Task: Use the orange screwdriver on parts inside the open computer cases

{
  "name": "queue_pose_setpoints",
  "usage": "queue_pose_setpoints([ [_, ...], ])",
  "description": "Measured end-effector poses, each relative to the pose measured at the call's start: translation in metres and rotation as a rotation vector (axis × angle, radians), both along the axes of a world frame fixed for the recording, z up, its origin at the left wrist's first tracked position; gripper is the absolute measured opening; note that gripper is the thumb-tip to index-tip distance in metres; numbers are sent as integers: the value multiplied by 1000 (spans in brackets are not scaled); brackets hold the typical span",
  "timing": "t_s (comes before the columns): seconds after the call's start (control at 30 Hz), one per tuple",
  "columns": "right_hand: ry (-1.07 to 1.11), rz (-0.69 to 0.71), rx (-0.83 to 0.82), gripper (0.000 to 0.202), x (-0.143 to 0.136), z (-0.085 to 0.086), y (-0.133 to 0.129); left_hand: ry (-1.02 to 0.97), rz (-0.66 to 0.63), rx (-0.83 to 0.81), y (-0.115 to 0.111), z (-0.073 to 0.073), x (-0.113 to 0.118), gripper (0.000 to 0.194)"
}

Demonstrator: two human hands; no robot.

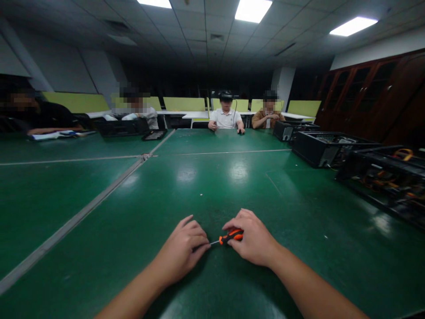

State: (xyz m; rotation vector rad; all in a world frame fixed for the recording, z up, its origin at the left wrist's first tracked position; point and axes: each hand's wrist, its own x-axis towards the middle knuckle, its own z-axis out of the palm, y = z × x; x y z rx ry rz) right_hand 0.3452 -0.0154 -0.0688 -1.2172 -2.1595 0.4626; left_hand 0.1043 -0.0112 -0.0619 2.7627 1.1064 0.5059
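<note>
Seen from the head camera, a screwdriver (pixel 229 237) spans the gap between two bare hands, its long axis nearly crosswise, tip pointing left and slightly toward the wearer. The right hand (pixel 251 235) grips the rounded orange-and-black handle; the left hand (pixel 188 243) pinches the slim metal shaft's end. Glossy green tabletop (pixel 206 177) spreads beneath; boxy black computer cases (pixel 308 148) stand beyond the right hand.

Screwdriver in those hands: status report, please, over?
Right hand gripping screwdriver by its handle. Left hand pinching its shaft. Computer cases off to the right, apart from both hands.
</note>
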Motion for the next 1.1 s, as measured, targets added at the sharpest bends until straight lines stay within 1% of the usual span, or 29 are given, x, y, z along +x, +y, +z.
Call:
queue_pose_setpoints([
  [0.13, -40, -1, -90, 26, 0, -4, 0, -10, 21, 32, -3, 3, 1, 16],
  [0.23, -45, 7, -115, 26, 0, -7, 0, -21, 15, 60, -4, 5, 0, 17],
  [0.37, -29, 1, -80, 27, 0, -5, -1, -7, -3, 44, -2, 3, -1, 16],
  [0.47, 14, 24, 4, 27, -1, 0, -4, 12, -11, 13, 0, 1, -1, 16],
  [0.6, 82, 64, 99, 26, -2, 4, -8, 25, 14, -23, 0, 2, -2, 17],
  [0.8, 75, 60, 92, 26, -1, 3, -7, 31, 35, -45, 0, 4, 0, 18],
  [0.9, -80, 37, 28, 24, -4, 6, -6, 69, 16, -14, 0, 6, 0, 19],
  [0.97, -194, 36, -13, 18, -6, 13, -9, 79, -4, 62, -2, 13, -2, 20],
  [1.0, -228, 42, -18, 15, -5, 19, -13, 64, -12, 116, -3, 19, -4, 19],
  [1.03, -232, 45, -13, 13, -3, 25, -20, 26, -14, 173, -4, 27, -6, 17],
  [1.1, -143, 26, -6, 14, 5, 36, -41, -107, 11, 268, -5, 50, -8, 17],
])
